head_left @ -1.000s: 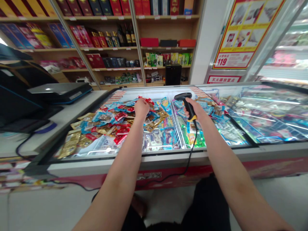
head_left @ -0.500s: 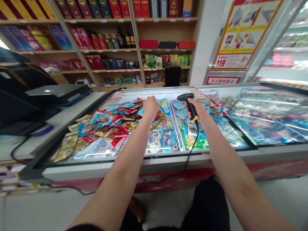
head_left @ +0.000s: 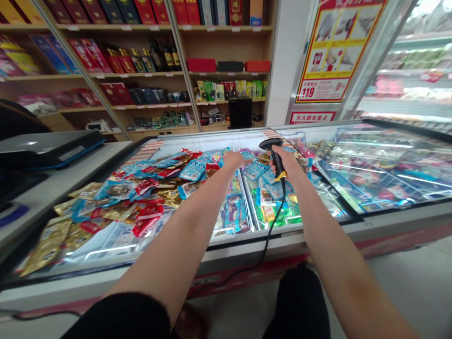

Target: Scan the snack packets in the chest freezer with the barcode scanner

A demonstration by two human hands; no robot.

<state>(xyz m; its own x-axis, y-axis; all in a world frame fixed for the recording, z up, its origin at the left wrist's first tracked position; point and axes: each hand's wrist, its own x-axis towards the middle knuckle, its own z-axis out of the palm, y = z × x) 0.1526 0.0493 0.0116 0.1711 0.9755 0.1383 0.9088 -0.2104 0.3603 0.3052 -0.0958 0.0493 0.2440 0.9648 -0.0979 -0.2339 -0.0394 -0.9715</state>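
Note:
My right hand (head_left: 285, 160) is wrapped round the grip of a black and yellow barcode scanner (head_left: 278, 162), with its head pointing left above the freezer. A black cable (head_left: 273, 226) runs down from the scanner's handle. Reaching over the goods, my left hand (head_left: 235, 160) has its fingers stretched to the right, close to the blue snack packets (head_left: 254, 169); whether they touch is hard to see. To its left, blue, red and gold packets (head_left: 148, 188) lie in a heap, with one blue packet (head_left: 192, 169) on top.
The chest freezer (head_left: 226, 254) has a white wire divider (head_left: 246, 200) and glass over its right part. A counter (head_left: 120, 153) with a flat black device (head_left: 52, 146) adjoins on the left. Shelves (head_left: 226, 28) of boxes and bottles stand behind, beside a poster (head_left: 332, 52).
My left hand has moved right from the heap towards the blue packets by the divider, its fingers stretching out. The view has shifted rightward. The scanner stays in my right hand.

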